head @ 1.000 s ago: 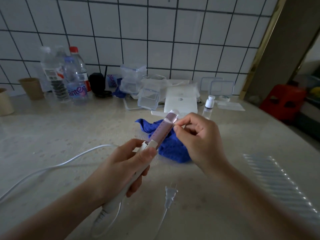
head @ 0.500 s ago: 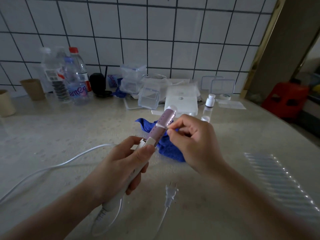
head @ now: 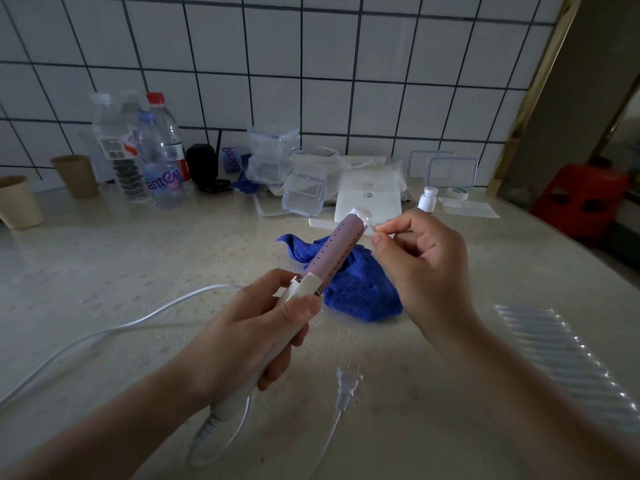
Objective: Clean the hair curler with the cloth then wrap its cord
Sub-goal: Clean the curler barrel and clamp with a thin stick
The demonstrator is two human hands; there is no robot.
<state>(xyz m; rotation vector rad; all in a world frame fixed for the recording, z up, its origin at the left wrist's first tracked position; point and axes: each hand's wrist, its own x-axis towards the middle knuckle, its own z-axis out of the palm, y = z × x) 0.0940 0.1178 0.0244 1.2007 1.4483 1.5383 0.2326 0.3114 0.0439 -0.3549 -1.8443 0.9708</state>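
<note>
nearest lies one two-pin plug (head: pixel 348 382), its white cord (head: pixel 104 334) trailing loose over the surface (head: pixel 121 258), so wrapping is not begun. the left hand (head: pixel 249 327) grips the white handle of the one hair curler (head: pixel 341 251), fingers curled round it, lilac barrel raised and angled away. the right hand (head: pixel 422 268), fingers curled, pinches a thin pale sliver (head: pixel 370 229) at the curler's white tip; whether it belongs to the curler i cannot tell. just beyond, one blue cloth (head: pixel 360 292) lies crumpled on the surface, held by neither hand. this looks like tip-picking within the cleaning step; next the right hand likely must release and take up the cloth. far back: two paper cups (head: pixel 74 174), at least three plastic bottles (head: pixel 162 157).
</note>
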